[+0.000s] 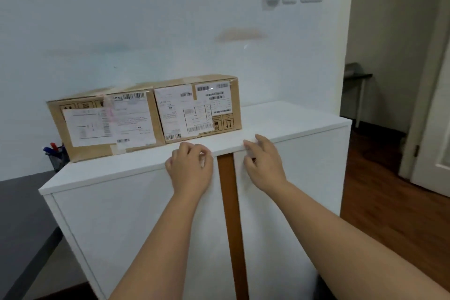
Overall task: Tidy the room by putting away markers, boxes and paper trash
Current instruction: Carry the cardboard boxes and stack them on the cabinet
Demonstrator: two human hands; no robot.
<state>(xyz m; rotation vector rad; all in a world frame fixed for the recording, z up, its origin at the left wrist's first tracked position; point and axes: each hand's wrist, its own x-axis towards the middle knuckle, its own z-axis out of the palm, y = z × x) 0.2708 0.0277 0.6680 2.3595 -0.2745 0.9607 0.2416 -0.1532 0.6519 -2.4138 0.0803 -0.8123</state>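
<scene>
Both hands, left (191, 165) and right (264, 163), curl fingers over the cabinet doors' (136, 221) top edges

My left hand (191, 165) and right hand (264, 163) curl over the white cabinet's (136, 221) door tops; two cardboard boxes (146, 117) sit just beyond my fingers.

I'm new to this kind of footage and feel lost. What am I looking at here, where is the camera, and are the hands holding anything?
There is no machine here: a person wears a camera on the head, looking forward and down at their own bare arms. The left hand and right hand rest at the top edges of a white cabinet's two doors, with a brown gap between the doors. Neither holds an object. On the cabinet stand two cardboard boxes with shipping labels, side by side. Behind it on the left, a mesh cup holds markers.
</scene>
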